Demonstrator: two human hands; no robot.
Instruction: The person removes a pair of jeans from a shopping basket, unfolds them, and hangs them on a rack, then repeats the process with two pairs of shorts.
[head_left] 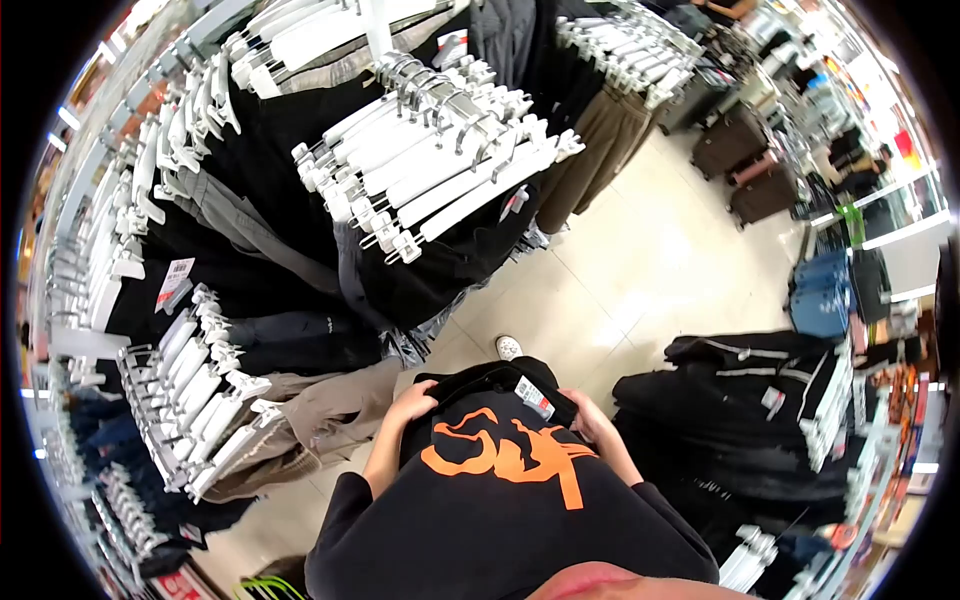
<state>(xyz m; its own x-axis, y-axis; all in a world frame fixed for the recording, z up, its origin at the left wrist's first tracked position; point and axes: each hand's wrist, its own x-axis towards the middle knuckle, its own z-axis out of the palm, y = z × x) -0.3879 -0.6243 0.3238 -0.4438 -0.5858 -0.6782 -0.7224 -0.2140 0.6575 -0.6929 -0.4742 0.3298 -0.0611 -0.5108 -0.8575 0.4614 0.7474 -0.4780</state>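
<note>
In front of my chest I hold a black garment point(470, 382) by its two sides, and a white and red price tag point(535, 397) lies on it near my right hand. My left hand point(412, 400) has its fingers closed round the garment's left edge. At the opposite edge my right hand point(590, 417) grips the cloth, thumb toward the tag. The lower part of the garment is hidden behind my own black shirt point(510, 520) with its orange print.
A rack of trousers on white clip hangers point(440, 150) stands ahead. More clothes point(340, 400) hang close at left. Black garments point(720, 420) hang close at right. Pale floor tiles point(640, 240) lead to several suitcases point(730, 140). A white shoe point(508, 347) shows below.
</note>
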